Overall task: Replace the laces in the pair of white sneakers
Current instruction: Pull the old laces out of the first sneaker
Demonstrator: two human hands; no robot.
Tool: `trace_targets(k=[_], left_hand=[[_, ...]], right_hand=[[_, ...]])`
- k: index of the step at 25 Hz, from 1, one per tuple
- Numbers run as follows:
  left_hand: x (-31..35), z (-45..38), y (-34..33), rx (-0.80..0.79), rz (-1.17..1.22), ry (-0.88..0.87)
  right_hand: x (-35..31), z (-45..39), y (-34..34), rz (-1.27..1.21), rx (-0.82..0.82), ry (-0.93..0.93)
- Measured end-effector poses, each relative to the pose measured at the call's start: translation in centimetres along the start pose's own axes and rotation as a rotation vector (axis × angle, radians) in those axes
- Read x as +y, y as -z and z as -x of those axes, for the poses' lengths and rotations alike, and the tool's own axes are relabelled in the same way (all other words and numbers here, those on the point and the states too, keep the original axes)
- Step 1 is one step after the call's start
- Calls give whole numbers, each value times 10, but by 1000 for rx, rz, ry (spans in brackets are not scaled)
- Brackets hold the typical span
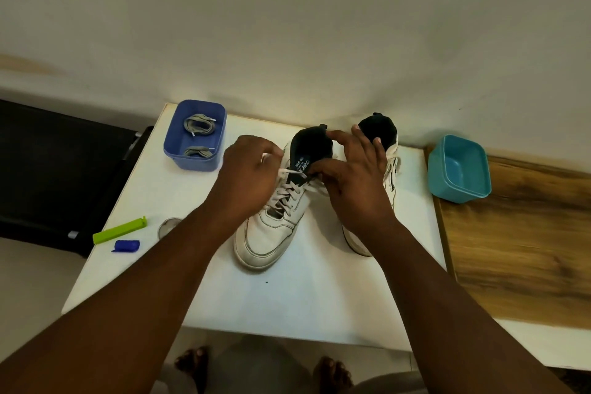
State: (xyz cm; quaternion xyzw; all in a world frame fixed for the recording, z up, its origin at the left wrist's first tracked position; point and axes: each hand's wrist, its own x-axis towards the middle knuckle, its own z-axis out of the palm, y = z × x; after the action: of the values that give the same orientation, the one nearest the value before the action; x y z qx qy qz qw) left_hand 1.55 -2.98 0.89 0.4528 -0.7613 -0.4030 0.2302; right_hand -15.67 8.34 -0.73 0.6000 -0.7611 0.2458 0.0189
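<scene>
Two white sneakers with dark tongues stand toes toward me on the white table point(287, 304). The left sneaker point(267, 241) is laced with a pale lace point(289, 193). My left hand point(248, 174) pinches the lace's end at the top left eyelets. My right hand point(355, 176) pinches the lace on the other side beside the raised tongue point(308, 145), its other fingers spread. The right sneaker point(388, 150) stands behind my right hand, mostly hidden. Two bundled grey laces point(198, 125) lie in a blue tub point(195, 137) at the back left.
A teal tub point(459, 168) sits on a wooden surface point(524, 249) to the right. A green clip point(120, 230), a small blue object point(126, 246) and a round lid point(169, 226) lie near the table's left edge. A dark chair point(57, 166) stands left. The wall is just behind.
</scene>
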Motion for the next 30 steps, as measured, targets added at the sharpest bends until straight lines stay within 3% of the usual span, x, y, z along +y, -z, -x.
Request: trace_targets(k=[2, 5, 7, 9, 10, 11, 12, 15, 17, 18, 19, 21, 23, 25, 27, 30], left_hand=[[-1, 4, -6, -138, -435, -200], [-3, 1, -8, -225, -601, -322], [-6, 0, -7, -110, -360, -309], [-3, -2, 5, 153, 145, -11], [-4, -3, 12, 299, 288, 118], [-6, -3, 18, 398, 281, 155], [-9, -3, 20, 417, 121, 87], [-6, 7, 2, 33, -526, -321], [-3, 11, -13, -179, -673, -365], [-3, 8, -14, -200, -671, -346], [-4, 5, -11, -176, -619, -340], [-7, 2, -4, 26, -325, -320], [-7, 0, 8, 293, 48, -164], [-9, 2, 14, 454, 127, 25], [-11, 4, 13, 386, -135, -28], [-6, 8, 0, -8, -605, -320]], right_hand=[[0, 0, 0, -13, 9, 32], [1, 0, 1, -33, 12, 102], [4, -1, 3, -30, 9, 125], [7, -1, 3, -33, -3, 98], [8, -1, 4, -34, -6, 84], [8, 0, 4, -32, -9, 81], [7, 0, 4, -31, -10, 87], [5, -1, 4, -32, -7, 113], [5, -1, 5, -30, -6, 118], [5, 0, 5, -26, -9, 116], [6, 0, 5, -22, -12, 112], [7, -1, 6, -25, -18, 105], [7, -2, 5, -35, -19, 100], [6, -2, 5, -37, -18, 91], [4, -2, 4, -44, -27, 84], [4, -3, 3, -43, -48, 96]])
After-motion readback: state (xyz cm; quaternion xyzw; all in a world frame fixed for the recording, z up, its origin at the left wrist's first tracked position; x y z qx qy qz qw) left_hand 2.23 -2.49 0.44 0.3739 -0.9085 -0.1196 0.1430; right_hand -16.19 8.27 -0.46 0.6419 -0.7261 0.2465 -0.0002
